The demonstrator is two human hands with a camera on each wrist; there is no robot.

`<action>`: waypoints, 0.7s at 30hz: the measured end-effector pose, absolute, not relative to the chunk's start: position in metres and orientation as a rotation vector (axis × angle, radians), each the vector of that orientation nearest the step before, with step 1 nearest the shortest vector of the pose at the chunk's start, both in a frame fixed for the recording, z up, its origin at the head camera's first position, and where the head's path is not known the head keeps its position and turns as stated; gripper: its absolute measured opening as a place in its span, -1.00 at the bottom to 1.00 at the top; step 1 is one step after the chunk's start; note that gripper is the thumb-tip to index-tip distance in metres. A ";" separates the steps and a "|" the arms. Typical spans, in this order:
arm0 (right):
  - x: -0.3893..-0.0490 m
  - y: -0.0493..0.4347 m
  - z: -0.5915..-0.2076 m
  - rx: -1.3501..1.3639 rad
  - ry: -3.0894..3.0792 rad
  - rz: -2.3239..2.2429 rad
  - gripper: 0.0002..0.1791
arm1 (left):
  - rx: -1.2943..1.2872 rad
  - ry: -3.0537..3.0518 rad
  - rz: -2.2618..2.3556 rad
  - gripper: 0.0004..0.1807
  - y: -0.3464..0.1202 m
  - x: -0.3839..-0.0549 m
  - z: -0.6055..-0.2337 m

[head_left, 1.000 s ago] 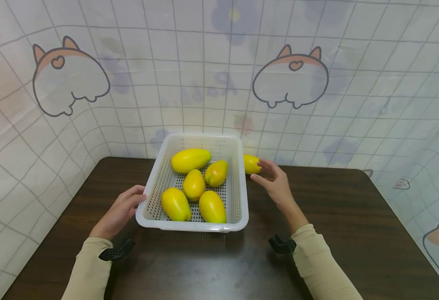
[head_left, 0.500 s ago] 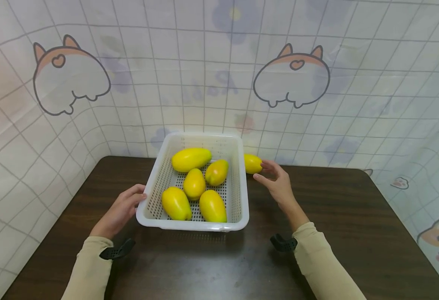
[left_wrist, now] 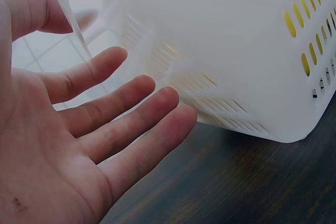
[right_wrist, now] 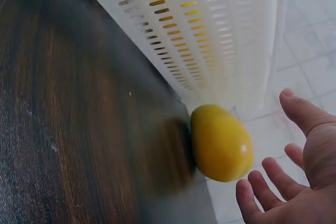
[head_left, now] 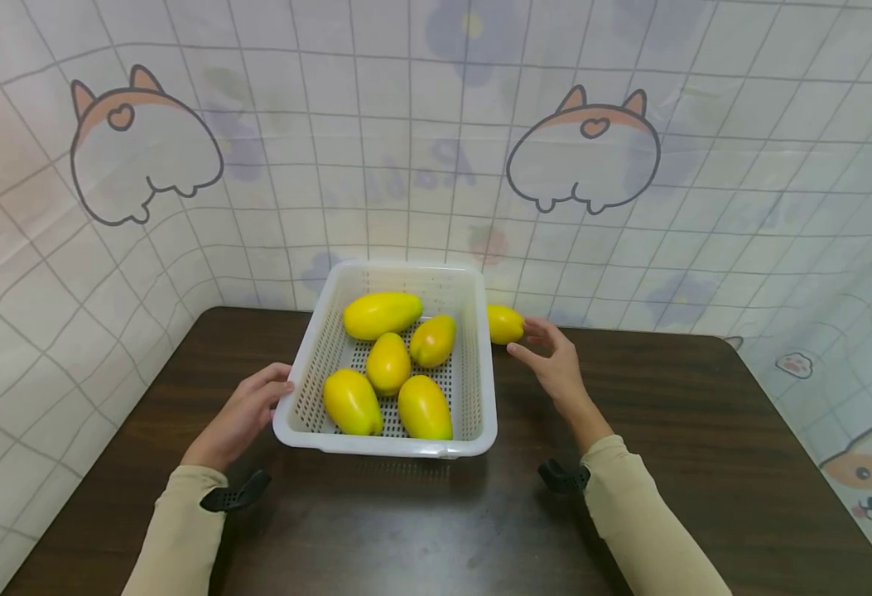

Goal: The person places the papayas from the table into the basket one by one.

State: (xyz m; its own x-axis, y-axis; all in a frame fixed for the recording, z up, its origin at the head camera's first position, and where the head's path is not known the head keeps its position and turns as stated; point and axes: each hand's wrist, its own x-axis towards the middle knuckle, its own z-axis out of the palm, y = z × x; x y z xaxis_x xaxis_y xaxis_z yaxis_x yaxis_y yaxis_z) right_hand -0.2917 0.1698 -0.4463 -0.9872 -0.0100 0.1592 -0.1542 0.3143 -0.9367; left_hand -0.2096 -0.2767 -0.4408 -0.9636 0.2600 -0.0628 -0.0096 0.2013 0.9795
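A white perforated plastic basket (head_left: 383,447) stands on the dark table with several yellow oval fruits (head_left: 351,402) in it, mango- or papaya-like. At its left side, my left hand (head_left: 240,416) touches the rim; in the left wrist view the thumb laps over the rim (left_wrist: 71,9) and the other fingers lie straight and spread beside the outer wall. Against the basket's right wall at the back sits one more yellow fruit (right_wrist: 220,145), partly hidden by the basket in the head view. My right hand (head_left: 557,364) is just right of that fruit, fingers spread, holding nothing.
Behind the table (head_left: 674,447) hangs a white grid-patterned cloth (head_left: 376,149) with cartoon dogs, close to the table's back edge. Black wrist straps (head_left: 236,494) sit on both forearms.
My right hand has shifted slightly to the right, showing a little more of the fruit outside the basket. The left hand stays at the rim; the view has drifted slightly.
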 end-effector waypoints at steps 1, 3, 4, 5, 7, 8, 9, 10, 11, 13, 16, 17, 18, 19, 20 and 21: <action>-0.292 0.170 -0.447 0.155 -2.446 1.755 -0.31 | 0.239 2.259 1.843 -0.53 -0.277 -0.210 -0.441; -0.293 0.171 -0.449 0.156 -2.448 1.742 -0.31 | 0.236 2.260 1.840 -0.53 -0.276 -0.210 -0.440; -0.294 0.171 -0.449 0.155 -2.450 1.736 -0.30 | 0.237 2.263 1.838 -0.53 -0.276 -0.210 -0.440; -0.294 0.172 -0.450 0.152 -2.454 1.729 -0.30 | 0.238 2.264 1.837 -0.54 -0.276 -0.210 -0.440; -0.295 0.173 -0.450 0.143 -2.460 1.718 -0.30 | 0.240 2.266 1.836 -0.54 -0.276 -0.210 -0.440; -0.295 0.173 -0.450 0.138 -2.464 1.714 -0.30 | 0.241 2.266 1.836 -0.54 -0.276 -0.210 -0.440; -0.296 0.173 -0.450 0.131 -2.470 1.709 -0.29 | 0.242 2.266 1.836 -0.54 -0.276 -0.210 -0.440; -0.297 0.174 -0.451 0.126 -2.478 1.702 -0.29 | 0.241 2.264 1.837 -0.54 -0.276 -0.210 -0.440; -0.298 0.174 -0.451 0.120 -2.488 1.696 -0.28 | 0.240 2.262 1.838 -0.54 -0.276 -0.210 -0.440; -0.300 0.175 -0.452 0.108 -2.510 1.683 -0.28 | 0.235 2.259 1.839 -0.53 -0.276 -0.210 -0.440; -0.304 0.176 -0.452 0.094 -2.535 1.671 -0.27 | 0.234 2.256 1.841 -0.53 -0.276 -0.210 -0.440; -0.305 0.176 -0.452 0.091 -2.543 1.669 -0.27 | 0.234 2.257 1.840 -0.52 -0.276 -0.210 -0.440; -0.306 0.177 -0.453 0.091 -2.547 1.668 -0.26 | 0.234 2.257 1.840 -0.52 -0.276 -0.210 -0.440; -0.307 0.178 -0.453 0.092 -2.547 1.669 -0.26 | 0.236 2.258 1.840 -0.52 -0.276 -0.210 -0.440; -0.308 0.178 -0.453 0.095 -2.547 1.678 -0.25 | 0.238 2.260 1.840 -0.52 -0.276 -0.210 -0.440; -0.309 0.178 -0.454 0.097 -2.550 1.678 -0.24 | 0.238 2.263 1.840 -0.52 -0.276 -0.209 -0.440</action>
State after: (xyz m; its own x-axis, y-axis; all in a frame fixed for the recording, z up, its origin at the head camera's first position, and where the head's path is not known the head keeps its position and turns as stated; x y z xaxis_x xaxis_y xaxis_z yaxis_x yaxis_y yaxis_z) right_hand -0.3092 0.1782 -0.4535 -0.9941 -0.0048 0.1080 -0.1011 0.3953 -0.9130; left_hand -0.2093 -0.2759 -0.4398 -0.9638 0.2589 -0.0641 -0.0099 0.2055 0.9786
